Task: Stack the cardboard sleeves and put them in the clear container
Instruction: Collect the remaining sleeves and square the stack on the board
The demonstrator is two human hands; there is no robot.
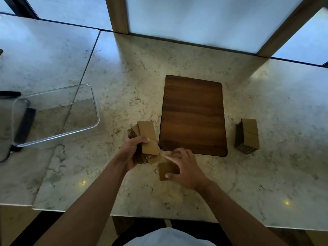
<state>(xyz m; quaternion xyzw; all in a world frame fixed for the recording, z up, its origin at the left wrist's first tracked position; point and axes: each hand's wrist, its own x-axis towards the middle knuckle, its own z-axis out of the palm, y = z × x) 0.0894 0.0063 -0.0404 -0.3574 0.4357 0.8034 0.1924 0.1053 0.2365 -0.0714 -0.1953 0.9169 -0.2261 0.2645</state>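
While left hand [132, 151] grips sleeve stack [147, 139]; right hand [184, 168] pinches loose sleeve [166, 170].

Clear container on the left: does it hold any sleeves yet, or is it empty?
Empty. Through the clear container only the marble counter shows; the cardboard sleeves are outside it, gripped by the left hand.

Dark wooden board [193, 114] flat on a marble counter [266, 174], frosted window panes [195, 18] behind.
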